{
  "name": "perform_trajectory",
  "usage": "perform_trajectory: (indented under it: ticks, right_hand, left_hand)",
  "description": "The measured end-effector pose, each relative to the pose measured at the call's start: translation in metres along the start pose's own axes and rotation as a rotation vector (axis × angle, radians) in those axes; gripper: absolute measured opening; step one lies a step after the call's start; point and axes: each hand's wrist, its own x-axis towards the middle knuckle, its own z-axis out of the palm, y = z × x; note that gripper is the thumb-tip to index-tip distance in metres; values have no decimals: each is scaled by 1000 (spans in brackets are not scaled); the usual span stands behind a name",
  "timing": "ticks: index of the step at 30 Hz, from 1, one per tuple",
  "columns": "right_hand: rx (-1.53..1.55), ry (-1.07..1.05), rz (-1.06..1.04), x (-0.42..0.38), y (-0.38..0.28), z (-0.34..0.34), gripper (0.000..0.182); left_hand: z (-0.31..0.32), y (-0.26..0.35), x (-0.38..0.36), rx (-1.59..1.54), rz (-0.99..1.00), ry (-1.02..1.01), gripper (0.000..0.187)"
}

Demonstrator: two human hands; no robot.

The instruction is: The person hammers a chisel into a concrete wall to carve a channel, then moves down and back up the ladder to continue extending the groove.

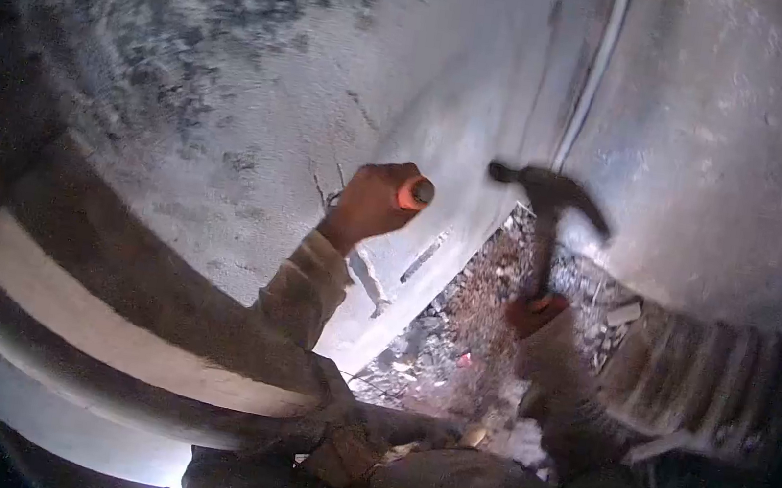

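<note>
My left hand [374, 204] is wrapped round a chisel [414, 193] with an orange grip. Its dark striking end faces me, while its far end is hidden behind the fist, towards the grey plastered wall [270, 110]. Closed round a handle, my right hand [536, 314] holds a claw hammer [551, 191] upright. The hammer head is raised to the right of the chisel, apart from it. Narrow grooves [369, 281] are cut in the wall just below my left hand.
Rubble and broken chips [493, 297] cover the floor by the wall's base. A pale pipe [595, 73] runs up the corner. Ribbed sheet-like material [690, 372] lies at right. A curved, light-and-dark banded surface [127, 298] spans the lower left.
</note>
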Motion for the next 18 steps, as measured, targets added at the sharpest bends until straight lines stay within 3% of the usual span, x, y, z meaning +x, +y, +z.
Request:
perform_trajectory:
  ticks: [3,4,5,7,9,11,12,13,14,15,17,18]
  right_hand:
    - [407,230,-191,3,-30,-45,11]
    - [352,214,-126,-2,-56,-56,9]
    - [296,192,-57,-8,-77,-57,9]
    - [-517,46,-734,-13,-78,-44,19]
    - [-59,-259,-154,9,-10,9,19]
    - [-248,-197,-43,4,-30,-10,17]
    - [-298,-173,-84,7,-42,-23,16]
    - [-36,-56,-190,10,-34,-28,15]
    - [-67,57,-377,13,-44,-40,14]
    - [41,140,-303,8,-62,-49,12]
    - [-48,176,-552,5,-80,-60,16]
    - [-283,211,-742,0,-67,-53,21]
  left_hand:
    - [-1,1,1,-33,-25,-53,14]
    - [-2,3,2,35,-71,-85,13]
    - [-1,2,2,17,26,-62,12]
    - [1,2,3,12,-64,-78,13]
    - [14,-18,0,-55,-29,-75,13]
    - [14,-20,1,-121,3,-85,12]
    - [3,-8,4,-67,-49,-66,12]
    - [-3,0,8,-11,-95,-47,12]
    - [-3,0,10,70,-95,-62,13]
    - [-3,-1,9,69,-96,-73,13]
    - [-2,-2,9,65,-41,-34,13]
    - [-1,-4,8,63,-42,-38,13]
